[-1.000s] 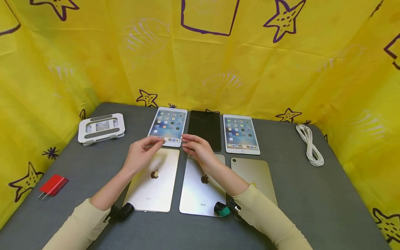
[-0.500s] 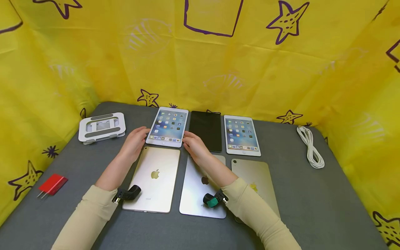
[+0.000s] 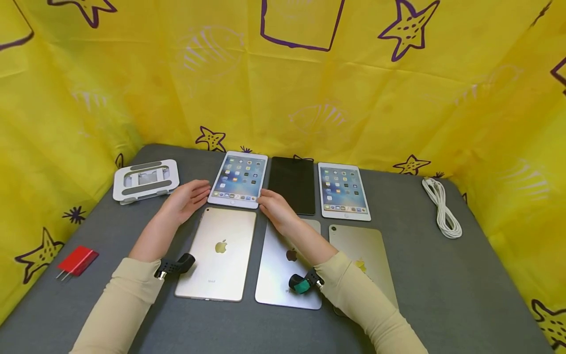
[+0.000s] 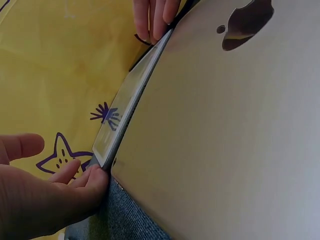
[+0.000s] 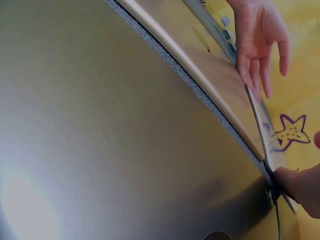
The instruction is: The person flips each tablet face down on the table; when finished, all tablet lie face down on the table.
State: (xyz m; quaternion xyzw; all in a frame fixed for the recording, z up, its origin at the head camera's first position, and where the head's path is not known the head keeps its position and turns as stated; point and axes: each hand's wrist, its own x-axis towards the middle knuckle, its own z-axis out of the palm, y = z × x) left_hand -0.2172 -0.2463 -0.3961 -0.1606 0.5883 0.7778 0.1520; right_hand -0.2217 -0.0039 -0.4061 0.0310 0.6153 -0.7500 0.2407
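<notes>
Far left of the back row lies a white tablet (image 3: 239, 178), screen up with app icons. My left hand (image 3: 183, 200) is at its left edge; in the left wrist view its fingers are loosely bent, fingertips right at the tablet's near corner. On the other side, my right hand (image 3: 280, 211) has its thumb at the lower right edge, and its fingers (image 4: 156, 20) extend loosely in the left wrist view. A gold tablet (image 3: 212, 265) lies face down just in front. Beside it, partly under my right forearm, is a silver tablet (image 3: 276, 275), also face down.
A black tablet (image 3: 292, 184) and another white tablet (image 3: 345, 189) continue the back row. A third face-down tablet (image 3: 360, 243) lies at front right. The white stand (image 3: 146, 182) and red plug adapter (image 3: 78, 260) are left; a coiled white cable (image 3: 442, 209) is right.
My left hand has moved left, from the white tablet's lower edge to its left side, and its fingers have loosened. My right hand has settled at the right edge. The tablet has shifted slightly.
</notes>
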